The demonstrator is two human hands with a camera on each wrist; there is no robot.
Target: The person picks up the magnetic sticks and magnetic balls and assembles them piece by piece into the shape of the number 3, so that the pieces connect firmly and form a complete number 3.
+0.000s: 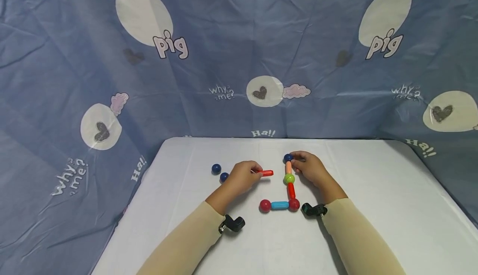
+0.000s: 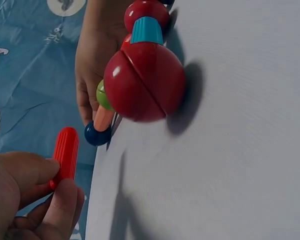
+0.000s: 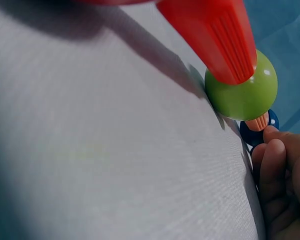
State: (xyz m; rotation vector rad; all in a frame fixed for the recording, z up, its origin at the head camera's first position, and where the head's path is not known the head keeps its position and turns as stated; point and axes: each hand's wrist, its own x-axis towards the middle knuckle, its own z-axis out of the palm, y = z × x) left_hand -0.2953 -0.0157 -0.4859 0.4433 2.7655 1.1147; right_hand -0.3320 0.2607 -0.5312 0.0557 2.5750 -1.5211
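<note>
My left hand (image 1: 244, 176) pinches a red ribbed rod (image 2: 66, 155) between thumb and fingers, its free end pointing right. At the far end of an L-shaped chain of balls and rods, my right hand (image 1: 309, 166) grips a dark blue ball (image 1: 288, 158). From that ball the chain runs through an orange rod (image 1: 288, 167), a green ball (image 3: 242, 92) and a second red rod (image 1: 291, 190) to a red ball (image 1: 294, 204). A light blue rod (image 1: 280, 205) links it to another red ball (image 2: 145, 82) on the left.
Two loose dark blue balls lie on the white table (image 1: 381, 192) by my left hand: one farther back (image 1: 216, 169), the other ball (image 1: 224, 177) partly covered by the hand. A blue printed cloth (image 1: 224, 121) hangs behind the table. Each wrist carries a black camera mount.
</note>
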